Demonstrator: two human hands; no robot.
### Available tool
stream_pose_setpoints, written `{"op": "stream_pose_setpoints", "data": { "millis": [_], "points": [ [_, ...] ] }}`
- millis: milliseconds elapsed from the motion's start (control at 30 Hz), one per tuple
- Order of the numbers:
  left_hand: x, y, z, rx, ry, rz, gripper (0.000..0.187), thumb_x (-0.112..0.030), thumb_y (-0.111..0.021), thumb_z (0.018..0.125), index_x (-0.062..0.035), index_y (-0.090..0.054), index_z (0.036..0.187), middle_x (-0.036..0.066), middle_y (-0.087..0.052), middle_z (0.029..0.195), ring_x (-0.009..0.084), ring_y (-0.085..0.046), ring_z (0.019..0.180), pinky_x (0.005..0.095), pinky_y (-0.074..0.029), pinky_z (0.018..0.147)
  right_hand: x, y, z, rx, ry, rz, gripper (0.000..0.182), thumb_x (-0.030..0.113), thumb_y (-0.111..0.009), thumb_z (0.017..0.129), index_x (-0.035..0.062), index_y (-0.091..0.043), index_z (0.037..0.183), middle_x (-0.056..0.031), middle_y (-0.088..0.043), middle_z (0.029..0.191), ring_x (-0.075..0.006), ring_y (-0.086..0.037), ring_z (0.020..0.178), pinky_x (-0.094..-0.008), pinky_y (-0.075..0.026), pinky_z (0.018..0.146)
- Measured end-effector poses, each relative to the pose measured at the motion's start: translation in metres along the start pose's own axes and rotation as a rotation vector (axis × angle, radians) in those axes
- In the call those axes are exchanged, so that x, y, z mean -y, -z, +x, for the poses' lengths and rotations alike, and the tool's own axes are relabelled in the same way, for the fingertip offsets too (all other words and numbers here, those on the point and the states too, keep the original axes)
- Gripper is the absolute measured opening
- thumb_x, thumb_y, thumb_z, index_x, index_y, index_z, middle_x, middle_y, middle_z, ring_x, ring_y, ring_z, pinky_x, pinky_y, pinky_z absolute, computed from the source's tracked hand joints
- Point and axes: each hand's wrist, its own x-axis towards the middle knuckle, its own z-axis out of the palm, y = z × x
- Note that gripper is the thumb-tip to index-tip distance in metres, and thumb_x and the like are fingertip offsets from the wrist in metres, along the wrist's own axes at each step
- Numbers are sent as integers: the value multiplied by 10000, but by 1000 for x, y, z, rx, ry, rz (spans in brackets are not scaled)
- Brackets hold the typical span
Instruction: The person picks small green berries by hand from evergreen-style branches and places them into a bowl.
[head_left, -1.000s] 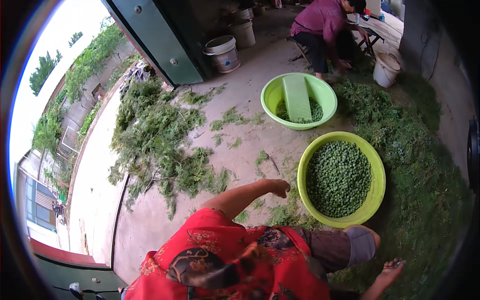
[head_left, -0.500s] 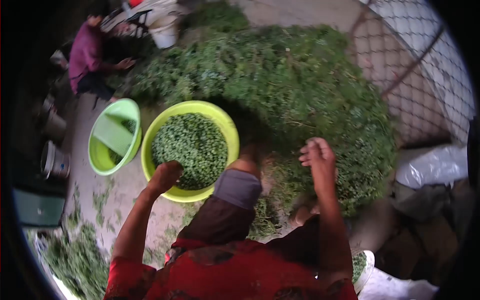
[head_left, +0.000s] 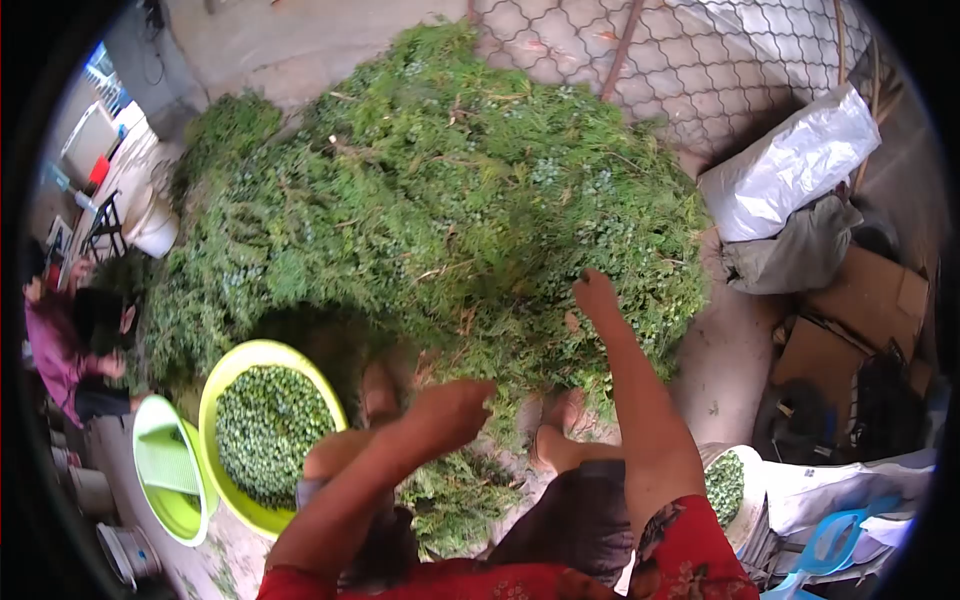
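Note:
A wide heap of green leafy branches with small pale berries (head_left: 440, 200) spreads in front of me. My right hand (head_left: 597, 292) reaches over the heap's near right part, fingers closed; what they pinch, if anything, is too small to tell. Above my knees, my left hand (head_left: 450, 412) is curled closed, its fingertips turned right, and whatever it may hold is hidden. Left of my leg stands a yellow-green basin (head_left: 212, 430) full of small green berries (head_left: 272, 430). Beside it a lighter green basin (head_left: 205, 520) has a pale green slotted tray (head_left: 165, 460) leaning in it.
Another person (head_left: 65, 345) sits at the far left by the heap, near a white bucket (head_left: 152, 225). On my right are a bucket of green berries (head_left: 725, 490), a silvery sack (head_left: 790, 165), cardboard (head_left: 865, 300) and a blue plastic scoop (head_left: 835, 540). Wire mesh (head_left: 660, 60) stands behind.
The view has swung right. My left hand has moved from the basin's edge to above my knees. My right hand has reached forward to the heap, its fingers now closed.

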Motion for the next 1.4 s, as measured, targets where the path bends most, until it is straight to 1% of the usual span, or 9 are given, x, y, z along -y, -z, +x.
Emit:
{"op": "stream_pose_setpoints", "data": {
  "millis": [133,200,300,533,600,733,800,1100,1400],
  "points": [
    [13,-25,8,217,-42,220,236,-143,-559,768,-50,-518,980,165,-586,783,353,-595,694,455,-475,607,-11,31,63,-171,-147,70,452,175,-476,867,-19,-421,1271,-203,-561,1097,-346,-575,884,-444,-479,736],
    [13,-18,10,258,-92,285,183,-91,-531,753,-42,-504,927,157,-570,749,348,-586,657,466,-461,585,-30,26,108,-417,62,26,487,161,-495,857,-4,-389,1302,-218,-516,1179,-338,-576,946,-441,-496,737],
    [14,-13,24,160,-76,253,188,-70,-534,739,-34,-491,918,149,-542,716,336,-574,626,444,-458,560,-24,22,151,-506,142,-16,548,230,-534,835,-9,-374,1302,-235,-463,1256,-367,-557,993,-415,-469,801],
    [21,0,27,243,40,249,216,-92,-524,784,-33,-494,990,180,-548,743,346,-571,655,453,-448,577,18,12,188,-335,-70,-42,785,355,-601,810,58,-176,1400,-183,-354,1364,-341,-534,1070,-429,-481,836],
    [21,1,29,255,31,271,231,-75,-526,758,-25,-478,979,170,-548,751,333,-575,643,434,-457,558,31,17,183,-344,-165,-251,686,272,-577,839,105,-224,1403,-217,-393,1332,-324,-618,900,-416,-523,684],
    [15,5,31,257,14,279,229,-63,-532,734,-21,-458,946,153,-546,753,309,-578,633,401,-466,547,15,11,202,-202,-214,-185,554,237,-549,842,85,-345,1334,-215,-552,1150,-317,-619,903,-408,-520,665],
    [16,6,32,250,3,285,228,-63,-531,735,-22,-458,946,152,-545,752,305,-578,637,397,-466,553,8,2,202,-399,-124,-204,436,154,-528,824,55,-435,1237,-188,-638,912,-344,-627,826,-421,-516,633],
    [14,0,24,280,-23,307,294,-50,-551,707,-12,-458,984,147,-547,755,306,-576,659,400,-462,580,-49,16,151,-805,417,18,208,111,-531,816,11,-530,998,-237,-597,717,-397,-589,640,-450,-475,560],
    [9,-5,28,317,-62,296,313,-51,-571,693,-12,-466,985,149,-548,742,305,-578,644,403,-461,570,-46,16,91,-856,495,97,65,32,-521,819,19,-510,882,-193,-558,682,-372,-533,532,-418,-444,482]
  ]
}}
